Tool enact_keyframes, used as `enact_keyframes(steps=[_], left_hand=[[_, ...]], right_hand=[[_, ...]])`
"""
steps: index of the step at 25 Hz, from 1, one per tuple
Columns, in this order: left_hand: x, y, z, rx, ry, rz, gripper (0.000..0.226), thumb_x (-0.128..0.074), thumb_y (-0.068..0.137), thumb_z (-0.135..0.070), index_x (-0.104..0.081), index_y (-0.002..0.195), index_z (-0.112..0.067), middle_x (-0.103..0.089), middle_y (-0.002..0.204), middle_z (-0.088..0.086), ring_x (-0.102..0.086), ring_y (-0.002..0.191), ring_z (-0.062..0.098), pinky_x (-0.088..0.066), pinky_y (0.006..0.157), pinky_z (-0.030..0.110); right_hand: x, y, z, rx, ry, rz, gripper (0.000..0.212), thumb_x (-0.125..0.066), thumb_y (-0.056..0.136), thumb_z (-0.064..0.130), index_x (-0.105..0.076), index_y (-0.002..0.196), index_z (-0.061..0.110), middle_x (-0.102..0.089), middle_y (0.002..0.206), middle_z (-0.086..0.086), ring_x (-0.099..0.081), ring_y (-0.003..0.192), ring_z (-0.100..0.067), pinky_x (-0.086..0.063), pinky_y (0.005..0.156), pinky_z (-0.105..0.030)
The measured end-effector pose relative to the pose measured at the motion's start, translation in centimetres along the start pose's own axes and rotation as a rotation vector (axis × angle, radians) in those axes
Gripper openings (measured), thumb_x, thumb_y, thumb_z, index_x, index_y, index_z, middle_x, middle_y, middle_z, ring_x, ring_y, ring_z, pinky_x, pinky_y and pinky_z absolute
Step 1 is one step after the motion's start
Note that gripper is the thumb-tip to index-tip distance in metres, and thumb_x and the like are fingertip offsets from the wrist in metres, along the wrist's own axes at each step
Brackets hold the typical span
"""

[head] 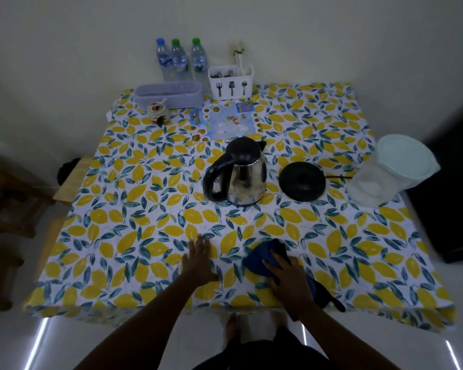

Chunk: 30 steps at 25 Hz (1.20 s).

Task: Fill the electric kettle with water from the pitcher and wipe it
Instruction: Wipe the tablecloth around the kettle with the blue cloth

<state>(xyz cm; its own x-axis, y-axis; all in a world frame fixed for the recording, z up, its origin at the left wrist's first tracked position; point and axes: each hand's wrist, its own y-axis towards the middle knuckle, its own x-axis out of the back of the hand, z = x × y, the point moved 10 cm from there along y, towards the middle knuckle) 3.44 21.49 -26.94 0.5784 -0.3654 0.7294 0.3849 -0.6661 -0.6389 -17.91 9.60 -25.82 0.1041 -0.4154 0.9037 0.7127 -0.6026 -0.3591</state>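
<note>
A steel electric kettle with a black lid and handle stands at the table's middle, lid down, handle to the left. Its round black base lies just right of it, apart from it. A clear plastic pitcher with a pale lid stands at the right edge. A blue cloth lies near the front edge. My right hand rests on top of the cloth, fingers spread over it. My left hand lies flat and open on the tablecloth, left of the cloth.
A lemon-print cloth covers the table. At the back stand three water bottles, a white cutlery caddy, a lilac oblong box, a small ceramic jar and a printed leaflet. Wooden stools stand left.
</note>
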Motion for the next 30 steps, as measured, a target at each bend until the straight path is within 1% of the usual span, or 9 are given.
enact_keyframes(steps=[4, 9, 11, 13, 16, 20, 24, 27, 30], left_hand=[[-1.9, -0.4, -5.3, -0.109, 0.014, 0.010, 0.101, -0.061, 0.086, -0.049, 0.012, 0.151, -0.020, 0.023, 0.160, 0.008, 0.019, 0.147, 0.036, -0.006, 0.118, 0.059], [-1.9, 0.4, -12.6, -0.266, 0.001, -0.079, 0.087, -0.053, 0.092, -0.044, 0.007, 0.152, -0.022, 0.018, 0.162, 0.000, 0.018, 0.148, 0.027, -0.004, 0.119, 0.055], [-1.8, 0.7, -13.7, -0.288, 0.010, -0.106, 0.085, -0.052, 0.093, -0.042, 0.006, 0.152, -0.021, 0.017, 0.162, 0.000, 0.017, 0.148, 0.026, -0.005, 0.119, 0.053], [-2.4, 1.0, -13.8, -0.292, 0.026, -0.111, 0.084, -0.052, 0.093, -0.040, 0.005, 0.152, -0.020, 0.015, 0.162, 0.001, 0.016, 0.148, 0.025, -0.006, 0.119, 0.052], [-3.6, 0.9, -13.7, -0.270, 0.008, -0.109, 0.083, -0.053, 0.093, -0.038, 0.002, 0.152, -0.022, 0.013, 0.163, 0.000, 0.015, 0.149, 0.023, -0.006, 0.120, 0.052], [-3.3, 0.8, -15.2, -0.279, 0.009, -0.182, 0.079, -0.050, 0.094, -0.040, 0.002, 0.152, -0.023, 0.012, 0.163, -0.001, 0.014, 0.149, 0.021, -0.006, 0.121, 0.048], [-1.5, 0.2, -17.0, -0.296, -0.005, -0.278, 0.074, -0.047, 0.096, -0.038, -0.002, 0.152, -0.021, 0.010, 0.161, -0.003, 0.010, 0.150, 0.022, -0.006, 0.122, 0.041], [0.9, -0.3, -17.4, -0.273, -0.081, -0.395, 0.067, -0.048, 0.096, -0.036, -0.013, 0.152, -0.021, -0.009, 0.163, -0.001, -0.001, 0.150, 0.019, -0.012, 0.121, 0.038], [3.8, -1.3, -17.0, -0.266, -0.173, -0.531, 0.059, -0.055, 0.095, -0.029, -0.030, 0.147, -0.020, -0.031, 0.157, 0.002, -0.021, 0.147, 0.020, -0.022, 0.119, 0.038]], right_hand=[[4.2, -1.2, -7.4, -0.179, 0.065, -0.200, 0.043, -0.072, 0.080, 0.016, -0.064, 0.122, 0.019, -0.055, 0.138, -0.014, -0.053, 0.115, -0.048, -0.051, 0.087, -0.056], [7.6, -3.3, -16.6, -0.433, 0.135, -0.331, 0.052, -0.053, 0.090, 0.035, -0.046, 0.139, 0.021, -0.036, 0.153, -0.012, -0.039, 0.127, -0.047, -0.044, 0.095, -0.058], [6.8, -3.5, -17.4, -0.433, 0.043, -0.235, 0.068, -0.035, 0.090, 0.060, -0.027, 0.148, 0.026, -0.018, 0.160, -0.009, -0.020, 0.141, -0.044, -0.032, 0.105, -0.060], [5.9, -3.3, -17.4, -0.400, 0.013, -0.195, 0.092, 0.000, 0.077, 0.079, -0.013, 0.151, 0.026, -0.007, 0.162, -0.009, -0.006, 0.146, -0.040, -0.019, 0.112, -0.059], [5.4, -3.1, -17.7, -0.400, 0.020, -0.169, 0.102, 0.019, 0.067, 0.081, -0.006, 0.151, 0.027, -0.003, 0.162, -0.008, 0.000, 0.147, -0.038, -0.015, 0.113, -0.059], [6.2, -3.4, -17.5, -0.375, 0.067, -0.183, 0.092, 0.005, 0.079, 0.076, -0.023, 0.149, 0.024, -0.020, 0.159, -0.009, -0.013, 0.146, -0.040, -0.021, 0.110, -0.063], [7.4, -3.3, -16.1, -0.278, 0.126, -0.279, 0.062, -0.030, 0.090, 0.050, -0.043, 0.141, 0.017, -0.035, 0.153, -0.012, -0.029, 0.141, -0.038, -0.033, 0.106, -0.062], [9.5, -1.5, -12.8, -0.086, 0.248, -0.381, 0.052, -0.056, 0.086, 0.024, -0.049, 0.135, 0.011, -0.044, 0.147, -0.012, -0.040, 0.135, -0.036, -0.042, 0.103, -0.056], [13.3, 1.0, -8.8, 0.057, 0.324, -0.461, 0.047, -0.064, 0.084, 0.014, -0.053, 0.130, 0.009, -0.052, 0.138, -0.013, -0.048, 0.129, -0.032, -0.045, 0.102, -0.050]])
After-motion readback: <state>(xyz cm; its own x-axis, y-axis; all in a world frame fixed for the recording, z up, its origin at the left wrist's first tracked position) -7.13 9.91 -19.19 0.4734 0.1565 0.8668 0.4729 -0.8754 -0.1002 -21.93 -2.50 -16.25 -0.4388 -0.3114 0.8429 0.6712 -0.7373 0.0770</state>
